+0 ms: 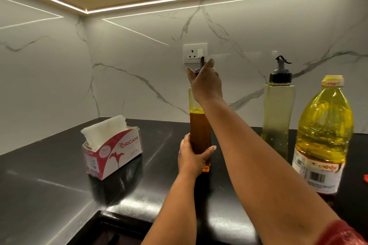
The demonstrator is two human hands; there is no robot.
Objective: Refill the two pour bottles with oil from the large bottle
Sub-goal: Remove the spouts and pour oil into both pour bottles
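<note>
Pour bottle (199, 135) with dark oil stands mid-frame on the black surface (49, 175), left hand (192, 157) gripping its lower body, right hand (205, 83) wrapped over its spout cap. Second pour bottle (277, 117) and large bottle (320, 135) stand upright at right; tissue box (113, 153) at left.

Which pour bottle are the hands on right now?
The amber-oil bottle in the middle: left hand grips its base, right hand its cap. The pale bottle stands untouched.
</note>
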